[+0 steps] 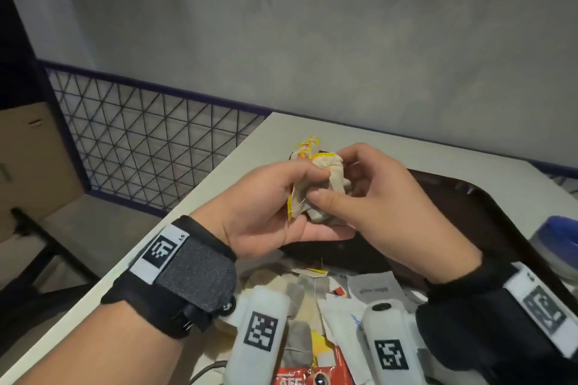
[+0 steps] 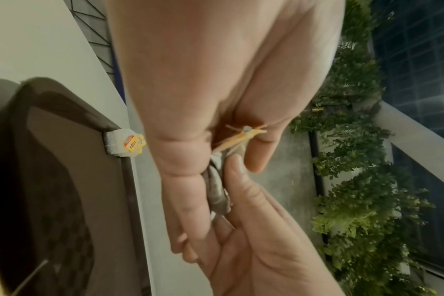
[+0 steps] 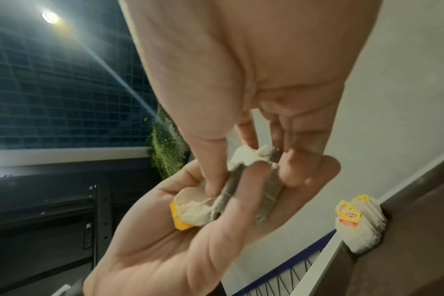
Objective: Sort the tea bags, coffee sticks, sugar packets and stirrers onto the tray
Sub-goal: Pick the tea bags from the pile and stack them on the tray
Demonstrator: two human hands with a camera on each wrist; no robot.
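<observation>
Both hands hold a small bunch of beige tea bags with yellow tags, above the far left corner of the dark brown tray. My left hand cradles the bunch from below, fingers curled around it. My right hand pinches the same bags from the right, thumb on their front. The left wrist view shows the tea bags squeezed between the two hands, and in the right wrist view the tea bags lie in the left palm. A stack of tea bags stands at the tray's far corner.
A mixed pile lies at the tray's near end: white packets, loose tea bags, red coffee sticks. A blue-lidded container stands to the right. A wire-mesh railing and a cardboard box are beyond the table's left edge.
</observation>
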